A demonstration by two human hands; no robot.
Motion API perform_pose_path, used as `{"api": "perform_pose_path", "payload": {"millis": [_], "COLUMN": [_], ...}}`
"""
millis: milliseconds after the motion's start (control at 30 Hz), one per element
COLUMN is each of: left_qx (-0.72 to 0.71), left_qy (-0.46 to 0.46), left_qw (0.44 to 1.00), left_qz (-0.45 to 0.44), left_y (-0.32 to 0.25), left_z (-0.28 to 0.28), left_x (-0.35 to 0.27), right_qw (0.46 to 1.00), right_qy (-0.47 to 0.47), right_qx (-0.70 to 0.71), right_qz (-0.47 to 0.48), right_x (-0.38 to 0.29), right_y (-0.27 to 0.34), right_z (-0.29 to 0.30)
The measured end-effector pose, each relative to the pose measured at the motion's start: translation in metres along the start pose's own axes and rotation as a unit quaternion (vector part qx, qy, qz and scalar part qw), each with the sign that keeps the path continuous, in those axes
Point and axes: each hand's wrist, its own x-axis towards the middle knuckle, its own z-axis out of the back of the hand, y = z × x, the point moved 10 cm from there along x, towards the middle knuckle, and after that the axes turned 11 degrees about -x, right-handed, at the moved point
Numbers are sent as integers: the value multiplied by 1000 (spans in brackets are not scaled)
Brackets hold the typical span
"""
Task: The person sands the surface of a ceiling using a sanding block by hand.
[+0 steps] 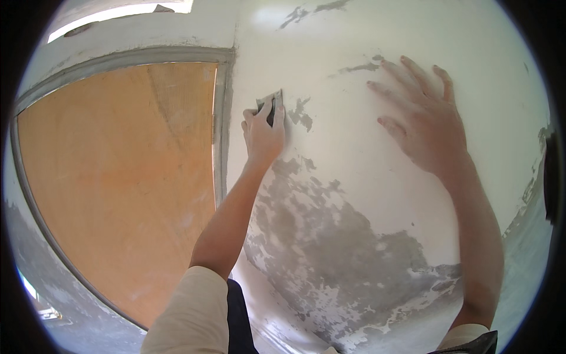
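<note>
My left hand (265, 135) grips a piece of grey abrasive sheet (278, 98), which looks wrapped around a dark pad, against the white-coated wall (340, 132). Fingers and thumb lie on either side of it, and pale dust covers the skin. Just right of this hand is a grey bare patch (301, 114) in the coating. My right hand (424, 115) is spread flat at the wall, fingers pointing up and apart, with nothing in it. Whether its palm touches the surface cannot be told. Another grey streak (360, 68) runs beside its fingertips.
At left, an orange-brown wooden door panel (119, 177) sits in a grey frame (223, 110). A bright opening (124, 20) lies above it. Lower on the wall spreads a large patchy grey area (336, 252). A dark object (550, 177) stands at the right rim.
</note>
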Motion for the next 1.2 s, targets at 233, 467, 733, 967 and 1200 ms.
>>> {"api": "perform_pose_path", "payload": {"millis": [233,467,733,967,1200], "left_qx": [102,94,83,125,179], "left_qy": [89,106,70,96,116], "left_qw": [976,977,990,975,939], "left_qz": [-172,-161,-95,-158,-271], "left_y": [-35,-58,-31,-42,-67], "left_z": [13,-6,8,8,-6], "left_x": [-41,-71,-25,-46,-94], "right_qw": [998,997,997,995,995], "right_qy": [-9,6,20,20,26], "right_qx": [47,71,80,92,91], "right_qz": [-33,-19,-8,-9,-5], "right_x": [-12,-26,-34,-36,-40], "right_y": [10,24,34,33,37], "right_z": [1,-10,-11,-6,-9]}}
